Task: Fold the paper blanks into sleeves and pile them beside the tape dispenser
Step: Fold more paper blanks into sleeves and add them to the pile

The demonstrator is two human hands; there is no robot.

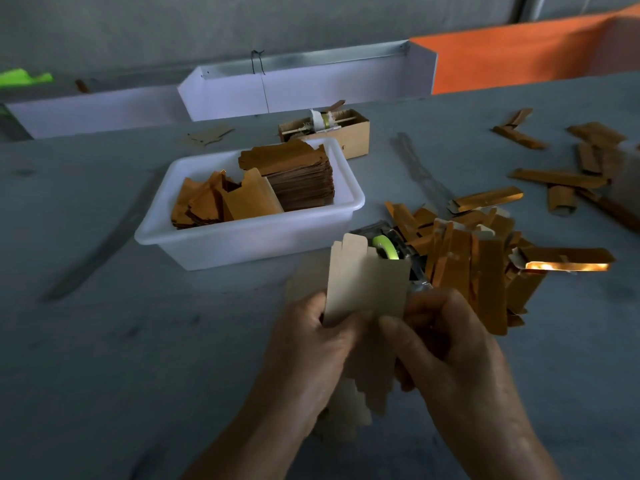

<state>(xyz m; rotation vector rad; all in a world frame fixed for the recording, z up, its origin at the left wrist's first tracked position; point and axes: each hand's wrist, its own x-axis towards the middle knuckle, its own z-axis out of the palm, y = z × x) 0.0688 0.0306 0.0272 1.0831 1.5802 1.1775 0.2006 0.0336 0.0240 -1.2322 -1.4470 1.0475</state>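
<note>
Paper blank (363,285) stands up between both hands, low in the middle of the view, with its pale back side facing the person. Left hand (311,348) pinches its left edge with thumb and curled fingers. Right hand (450,344) curls its fingers round the right edge, thumb on the front. I think they hold it by both sides so they can bend it along its fold lines into a sleeve. More pale paper shows under the hands, but it is too blurry to tell how many blanks there are.

Just behind the blank, at about 1 o'clock from the hands, sits the tape dispenser (391,245) with a green roll. Right beside it, at 2 o'clock, lies a pile of shiny orange sleeves (481,265). It looks like they are dropped there so they stay close and easy to reach. A few more sleeves (557,178) lie scattered far off at 2 o'clock, well apart from the pile.

At 11 o'clock is a white tub (249,244) holding a thick stack of blanks (301,178) and some loose ones. It sits near, so a new blank is a short reach away. Behind the tub is a small cardboard box (349,133). Everything rests on a grey table (104,323).

Many blanks are left, so the job looks far from done.
</note>
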